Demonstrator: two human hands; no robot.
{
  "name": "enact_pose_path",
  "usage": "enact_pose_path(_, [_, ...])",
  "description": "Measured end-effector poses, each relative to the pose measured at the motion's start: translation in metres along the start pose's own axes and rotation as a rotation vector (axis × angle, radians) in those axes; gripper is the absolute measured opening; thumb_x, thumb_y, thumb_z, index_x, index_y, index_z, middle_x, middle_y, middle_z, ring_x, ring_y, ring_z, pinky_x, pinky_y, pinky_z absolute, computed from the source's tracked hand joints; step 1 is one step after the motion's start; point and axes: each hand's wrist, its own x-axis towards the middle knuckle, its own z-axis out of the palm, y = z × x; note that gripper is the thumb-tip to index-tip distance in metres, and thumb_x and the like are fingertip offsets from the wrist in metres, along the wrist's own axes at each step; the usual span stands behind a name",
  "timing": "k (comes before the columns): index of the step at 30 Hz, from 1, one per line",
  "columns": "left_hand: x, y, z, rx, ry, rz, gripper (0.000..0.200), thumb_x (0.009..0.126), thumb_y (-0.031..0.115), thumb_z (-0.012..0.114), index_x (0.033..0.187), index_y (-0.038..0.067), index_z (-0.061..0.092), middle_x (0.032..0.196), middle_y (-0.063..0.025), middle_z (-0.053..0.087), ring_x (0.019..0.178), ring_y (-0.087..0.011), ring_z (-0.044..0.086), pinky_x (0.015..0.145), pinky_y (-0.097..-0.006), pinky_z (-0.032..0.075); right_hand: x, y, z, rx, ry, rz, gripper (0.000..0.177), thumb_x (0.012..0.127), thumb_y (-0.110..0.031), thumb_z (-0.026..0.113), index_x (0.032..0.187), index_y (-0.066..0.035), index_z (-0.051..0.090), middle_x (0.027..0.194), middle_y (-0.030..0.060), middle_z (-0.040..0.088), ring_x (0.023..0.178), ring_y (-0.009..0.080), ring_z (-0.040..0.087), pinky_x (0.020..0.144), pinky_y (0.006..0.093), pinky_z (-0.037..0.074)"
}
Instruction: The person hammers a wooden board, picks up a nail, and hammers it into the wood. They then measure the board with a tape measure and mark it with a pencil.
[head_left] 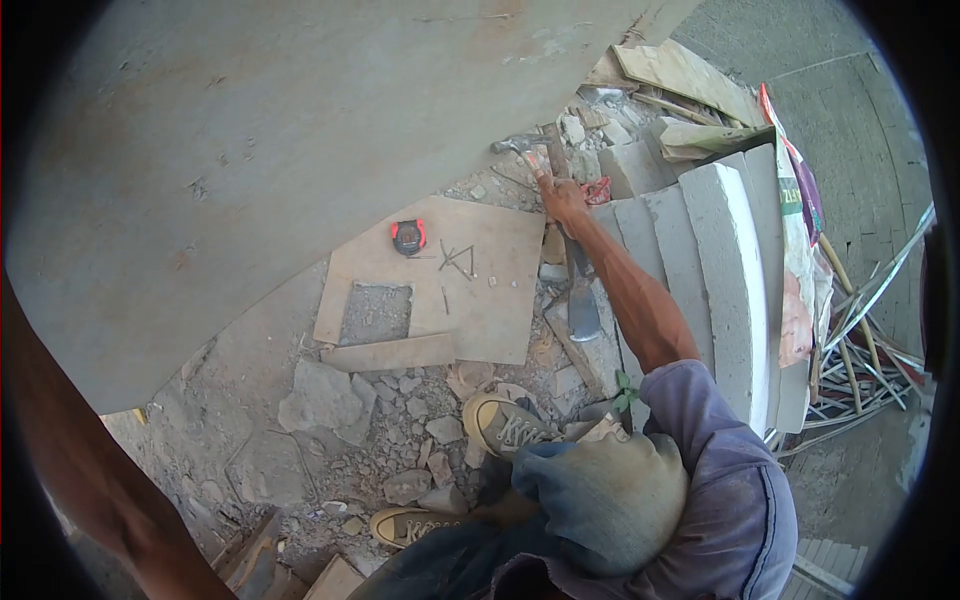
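Observation:
My right hand (565, 203) is closed around the handle of a claw hammer (519, 143), whose metal head lies over rubble beside the big panel's edge. Only my left arm (90, 460) shows at the left; the hand itself is outside the picture. A large grey-brown panel (250, 130) fills the upper left. Below it lies a thin flat board (490, 310) with a square cut-out. On this board rest a red and black tape measure (408, 236) and several nails (457, 262). A broad metal blade (583, 312) lies under my right forearm.
Pale blocks (725, 270) stand in a row to the right. Behind them are a printed sack (797, 250) and a tangle of thin strips (860, 370). Broken stones (330, 400) cover the ground around my shoes (500, 425). Planks (690, 80) lie at the top.

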Motion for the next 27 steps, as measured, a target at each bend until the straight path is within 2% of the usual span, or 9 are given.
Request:
enact_pose_path(2, [0.000,0.001,0.001,-0.001,-0.004,0.000,0.087,0.057,0.054,0.087,0.101,-0.018,0.063,0.094,-0.0264,0.067,0.087,-0.0359,0.064,0.081,-0.0455,0.052,0.001,0.005,-0.001,-0.121,0.014,0.019,0.062,0.094,-0.058,0.049,0.069,-0.001,0.056,0.054,0.0083,0.052,0.046,0.0181,0.053,0.042,0.0356,0.042])
enact_pose_path(4, [-0.001,0.002,0.001,0.000,-0.006,-0.002,0.087,0.057,0.054,0.087,0.100,-0.018,0.063,0.094,-0.0262,0.067,0.087,-0.0358,0.064,0.080,-0.0454,0.052,0.019,0.007,-0.017,-0.387,0.059,-0.193,0.069,0.093,-0.061,0.046,0.070,0.003,0.059,0.055,0.0124,0.053,0.049,0.0206,0.056,0.047,0.0386,0.044])
enact_pose_path(8, [-0.001,0.001,0.002,0.002,-0.012,-0.010,0.085,0.057,0.053,0.088,0.099,-0.018,0.064,0.093,-0.0259,0.068,0.086,-0.0355,0.065,0.080,-0.0453,0.053,0.028,-0.023,-0.061,-0.636,-0.042,-0.318,0.074,0.093,-0.064,0.044,0.073,0.005,0.060,0.057,0.0156,0.054,0.051,0.0242,0.058,0.051,0.0413,0.046])
enact_pose_path(10, [0.000,0.001,0.003,-0.002,-0.017,-0.016,0.085,0.058,0.053,0.088,0.099,-0.017,0.064,0.093,-0.0257,0.068,0.085,-0.0354,0.065,0.079,-0.0452,0.053,0.032,-0.028,-0.068,-0.819,-0.067,-0.299,0.071,0.093,-0.061,0.041,0.089,0.005,0.068,0.084,0.0316,0.064,0.085,0.0428,0.065,0.076,0.0450,0.052])
enact_pose_path(11, [0.000,0.001,0.004,-0.003,-0.020,-0.020,0.084,0.058,0.052,0.088,0.098,-0.017,0.064,0.093,-0.0256,0.068,0.085,-0.0353,0.065,0.079,-0.0452,0.053,0.035,-0.027,-0.066,-0.817,-0.067,-0.299,0.071,0.093,-0.061,0.041,0.089,0.005,0.068,0.084,0.0316,0.064,0.085,0.0428,0.065,0.076,0.0450,0.052])
enact_pose_path(13, [0.002,0.002,0.006,-0.013,-0.030,-0.026,0.084,0.058,0.052,0.088,0.098,-0.017,0.064,0.092,-0.0254,0.068,0.084,-0.0351,0.065,0.079,-0.0451,0.053,0.040,-0.009,-0.055,-0.652,-0.043,-0.166,0.070,0.091,-0.065,0.047,0.073,0.001,0.061,0.056,0.0142,0.052,0.048,0.0228,0.054,0.050,0.0418,0.044])
enact_pose_path(18, [0.009,-0.002,0.003,0.000,-0.085,-0.028,0.082,0.058,0.053,0.088,0.093,-0.017,0.066,0.089,-0.0245,0.068,0.082,-0.0344,0.065,0.078,-0.0450,0.053,0.026,0.019,0.001,-0.142,0.036,-0.008,0.061,0.092,-0.058,0.052,0.065,-0.003,0.054,0.051,0.0055,0.046,0.041,0.0185,0.046,0.045,0.0383,0.042])
enact_pose_path(22, [0.004,-0.001,0.000,0.003,-0.034,-0.009,0.082,0.058,0.054,0.087,0.092,-0.017,0.066,0.089,-0.0245,0.068,0.081,-0.0345,0.065,0.077,-0.0452,0.053,0.012,0.025,0.046,0.022,0.076,0.187,0.063,0.093,-0.057,0.052,0.062,-0.001,0.055,0.050,0.0068,0.047,0.041,0.0195,0.049,0.045,0.0382,0.042])
enact_pose_path(27, [0.002,0.001,0.004,-0.001,-0.013,0.011,0.082,0.058,0.055,0.087,0.092,-0.017,0.066,0.088,-0.0245,0.068,0.081,-0.0347,0.065,0.077,-0.0454,0.053,-0.006,0.027,0.019,-0.384,0.087,-0.100,0.070,0.094,-0.059,0.046,0.061,0.002,0.060,0.054,0.0147,0.057,0.045,0.0246,0.058,0.049,0.0393,0.047])
